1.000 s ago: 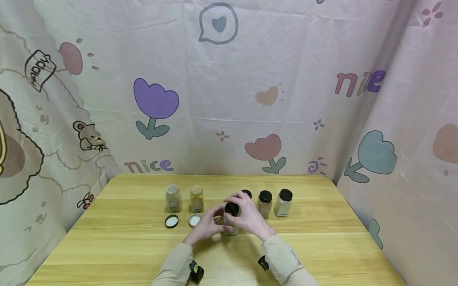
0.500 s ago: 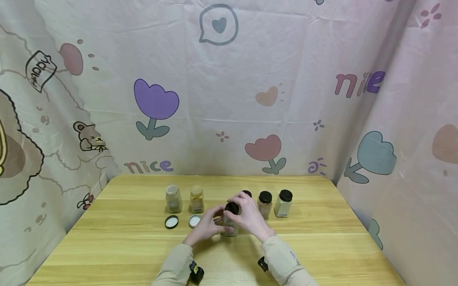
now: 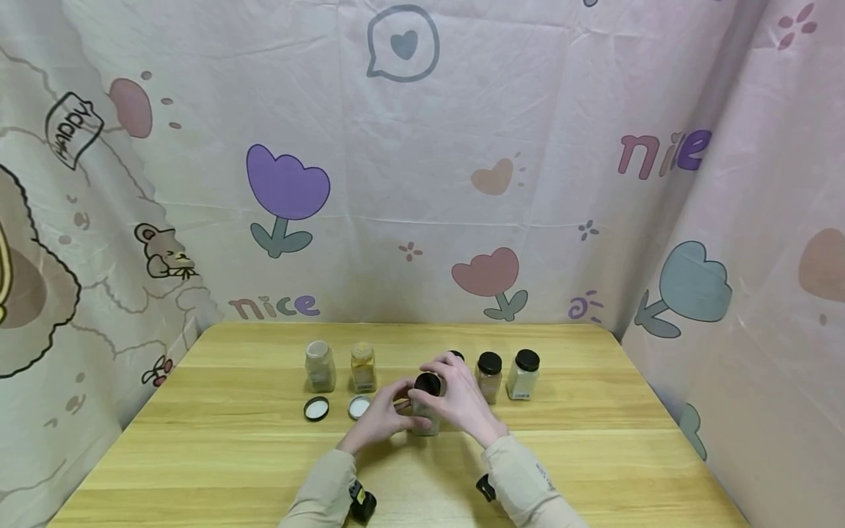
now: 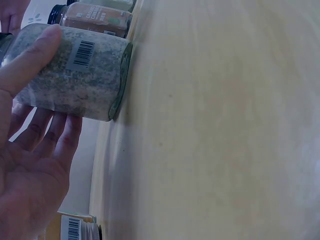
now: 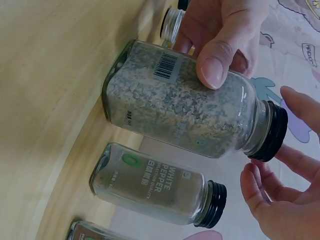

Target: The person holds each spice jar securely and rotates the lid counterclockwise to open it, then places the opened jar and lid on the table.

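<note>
A clear glass spice jar [image 5: 185, 102] of pale, grey-green flakes stands in front of me with its black lid [image 5: 270, 132] on. My left hand [image 3: 383, 419] grips its body, thumb on one side and fingers on the other. Around the lid, my right hand [image 3: 462, 400] has its fingers and thumb spread. In the right wrist view the right thumb is apart from the lid, while the fingers lie close to it; whether they touch is unclear. Just beyond is a white pepper jar [image 5: 150, 182] with a black lid, mostly hidden in the head view.
To the right stand two more black-lidded jars, one brownish [image 3: 488, 380] and one whitish [image 3: 523, 378]. At the left are two lidless jars, one greyish [image 3: 320, 368] and one yellow [image 3: 364, 369]. Two lids [image 3: 316, 408] lie upturned before them on the wooden table [image 3: 218, 447].
My right thumb and fingers have shifted slightly and spread wider around the lid. The left hand and the jar have stayed in place.
</note>
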Tool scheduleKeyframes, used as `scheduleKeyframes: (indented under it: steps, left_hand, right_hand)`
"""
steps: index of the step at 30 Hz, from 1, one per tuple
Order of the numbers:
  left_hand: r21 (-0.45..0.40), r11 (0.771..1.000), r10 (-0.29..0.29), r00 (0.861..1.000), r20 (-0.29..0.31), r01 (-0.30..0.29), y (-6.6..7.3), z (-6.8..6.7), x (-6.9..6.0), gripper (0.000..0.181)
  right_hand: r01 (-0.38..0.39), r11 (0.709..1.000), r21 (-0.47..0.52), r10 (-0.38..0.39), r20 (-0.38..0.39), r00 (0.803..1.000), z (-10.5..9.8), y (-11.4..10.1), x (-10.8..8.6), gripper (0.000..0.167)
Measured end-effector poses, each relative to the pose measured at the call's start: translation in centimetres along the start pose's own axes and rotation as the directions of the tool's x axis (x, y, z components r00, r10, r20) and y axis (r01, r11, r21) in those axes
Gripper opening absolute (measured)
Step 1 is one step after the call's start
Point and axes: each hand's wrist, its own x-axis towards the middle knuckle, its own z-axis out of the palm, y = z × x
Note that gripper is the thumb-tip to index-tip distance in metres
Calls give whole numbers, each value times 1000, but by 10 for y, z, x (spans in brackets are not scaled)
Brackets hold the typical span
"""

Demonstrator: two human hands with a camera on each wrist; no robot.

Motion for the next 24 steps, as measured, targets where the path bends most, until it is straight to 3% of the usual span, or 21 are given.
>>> scheduleKeyframes:
  steps: [13,24]
  left_hand:
    - [31,999,13,1000,-15,-13,-1,-1,1,49]
    - [-11,1000,8,1000,-8,-8,-1,0,1,52]
  right_hand:
    - [17,997,80,-25,101,995,-5,0,1,31]
    - [-67,998,-1,67,3,998,-1,0,-1,35]
